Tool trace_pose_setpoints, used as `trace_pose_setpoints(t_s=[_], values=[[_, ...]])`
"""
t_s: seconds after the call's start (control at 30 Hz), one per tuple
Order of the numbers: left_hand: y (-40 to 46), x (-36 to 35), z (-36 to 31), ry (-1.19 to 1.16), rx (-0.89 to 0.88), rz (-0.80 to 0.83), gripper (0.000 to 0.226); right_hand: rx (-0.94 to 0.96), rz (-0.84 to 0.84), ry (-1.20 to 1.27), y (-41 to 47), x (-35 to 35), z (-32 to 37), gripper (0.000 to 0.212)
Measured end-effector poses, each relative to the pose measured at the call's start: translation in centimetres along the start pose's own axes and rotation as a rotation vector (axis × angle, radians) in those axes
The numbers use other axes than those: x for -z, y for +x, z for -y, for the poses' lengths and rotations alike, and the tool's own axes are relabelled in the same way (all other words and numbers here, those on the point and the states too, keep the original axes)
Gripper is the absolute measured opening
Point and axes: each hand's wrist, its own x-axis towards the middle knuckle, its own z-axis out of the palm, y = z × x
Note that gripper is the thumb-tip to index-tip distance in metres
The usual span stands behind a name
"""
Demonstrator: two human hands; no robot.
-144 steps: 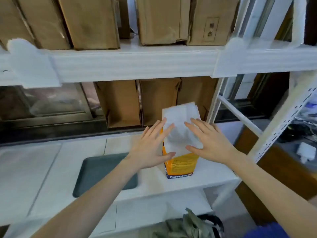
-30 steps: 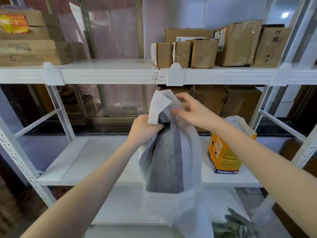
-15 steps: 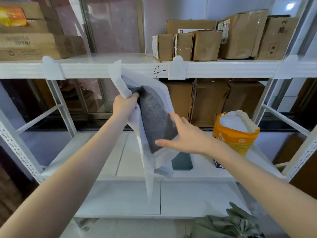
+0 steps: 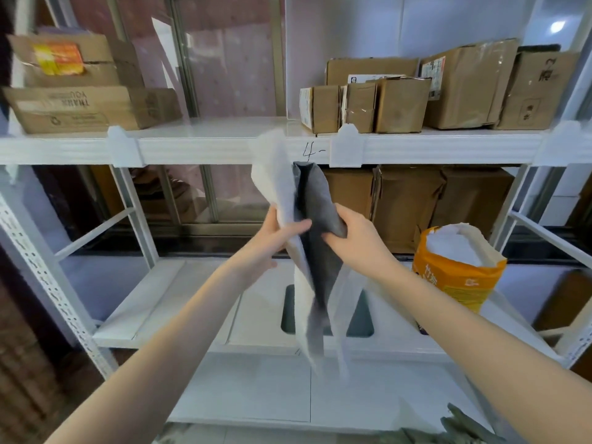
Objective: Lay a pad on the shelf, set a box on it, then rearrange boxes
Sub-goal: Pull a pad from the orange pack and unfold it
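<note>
I hold a folded pad point(image 4: 315, 219), white outside and grey inside, upright in front of the white shelf point(image 4: 179, 302). My left hand point(image 4: 275, 238) grips its white left layer. My right hand point(image 4: 349, 232) pinches the grey layer beside it. The pad's lower end hangs down over a dark green mat point(image 4: 362, 318) that lies flat on the middle shelf. An orange bag-like box point(image 4: 455, 274) with white pads inside stands open on the shelf to the right. Brown cardboard boxes point(image 4: 403, 206) stand at the back of that shelf.
The upper shelf point(image 4: 224, 145) carries small cardboard boxes point(image 4: 362, 107) at centre right, larger ones point(image 4: 467, 88) further right, and flat boxes point(image 4: 80, 107) at the left. A grey-green cloth point(image 4: 461, 427) lies at the bottom right. White uprights point(image 4: 41, 270) frame the rack.
Both hands have come together on the pad's middle. The pad, spread open half a second ago, now hangs narrow and upright. My right hand moved from its flat face to grip the grey layer.
</note>
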Motion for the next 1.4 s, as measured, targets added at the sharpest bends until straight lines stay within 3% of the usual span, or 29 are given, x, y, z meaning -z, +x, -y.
trace_pose_setpoints(t_s=[0.13, 0.23, 0.37, 0.47, 0.57, 0.7, 0.77, 0.93, 1.0, 1.07, 1.23, 1.4], values=[[-0.9, -1.4, 2.2, 0.21, 0.045, 0.154, 0.098, -0.006, -0.025, 0.243, 0.8, 0.7, 0.4, 0.017], [-0.7, -2.9, 2.9, 0.287, 0.02, 0.076, 0.099, -0.072, 0.023, 0.349, 1.1, 0.7, 0.7, 0.025], [0.8, -3.1, 2.5, 0.249, -0.149, -0.223, 0.065, -0.139, 0.084, 0.351, 1.1, 0.8, 0.3, 0.043], [1.7, -1.8, 1.9, 0.164, -0.128, -0.409, 0.04, -0.142, 0.144, 0.288, 0.3, 0.7, -0.3, 0.062], [2.3, -0.7, 0.9, 0.017, -0.066, -0.452, 0.033, -0.241, 0.166, 0.223, -0.9, 0.4, -0.8, 0.077], [2.7, -0.7, -0.5, -0.204, -0.029, -0.423, 0.043, -0.364, 0.345, 0.095, -2.1, -0.3, -0.6, 0.075], [2.6, -1.2, -0.9, -0.295, -0.052, -0.339, 0.039, -0.362, 0.392, 0.167, -2.4, -0.5, 0.1, 0.071], [1.7, -3.7, -0.2, -0.486, -0.047, -0.162, 0.017, -0.331, 0.408, 0.444, -2.5, -0.8, 0.7, 0.049], [1.4, -3.8, -0.4, -0.509, -0.055, -0.058, 0.028, -0.314, 0.346, 0.392, -2.2, -1.0, 0.1, 0.038], [0.2, -3.5, -0.9, -0.348, -0.056, 0.054, 0.037, -0.322, 0.261, 0.356, -1.9, -1.1, -0.5, 0.029], [-0.9, -2.7, -0.2, 0.203, -0.102, 0.208, 0.017, -0.257, 0.114, 0.465, -1.1, -0.4, -1.4, 0.023], [-0.2, -1.7, 1.6, 0.528, -0.221, 0.1, 0.055, -0.298, 0.07, 0.451, -0.5, -0.1, -1.7, 0.023]])
